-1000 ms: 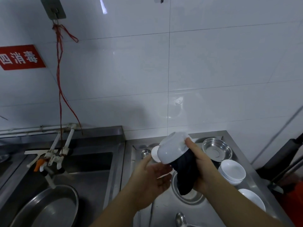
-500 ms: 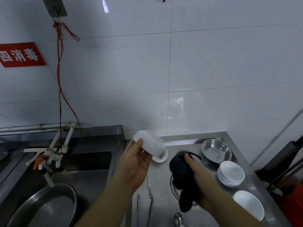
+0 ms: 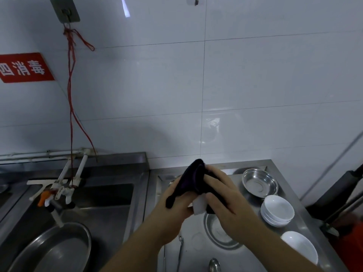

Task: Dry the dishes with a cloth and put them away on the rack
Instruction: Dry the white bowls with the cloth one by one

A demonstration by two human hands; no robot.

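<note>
A dark cloth [image 3: 193, 178] is wrapped over a white cup [image 3: 200, 205], of which only a small white patch shows between my hands. My left hand [image 3: 174, 205] holds the cup from below and the left, under the cloth. My right hand [image 3: 225, 195] grips the cloth against the cup from the right. Both hands are raised above the steel counter [image 3: 196, 252]. No rack is in view.
On the counter lie a steel dish [image 3: 259, 182] at the back, a stack of white bowls [image 3: 278, 210], a single white bowl [image 3: 300, 247], a steel plate [image 3: 218, 232], a spoon [image 3: 214, 265] and tongs [image 3: 179, 252]. To the left is a sink with a steel basin [image 3: 53, 250] and taps [image 3: 57, 193].
My left hand took the white cup away from the cloth. The hands then came together again, and the cloth now covers the cup almost entirely.
</note>
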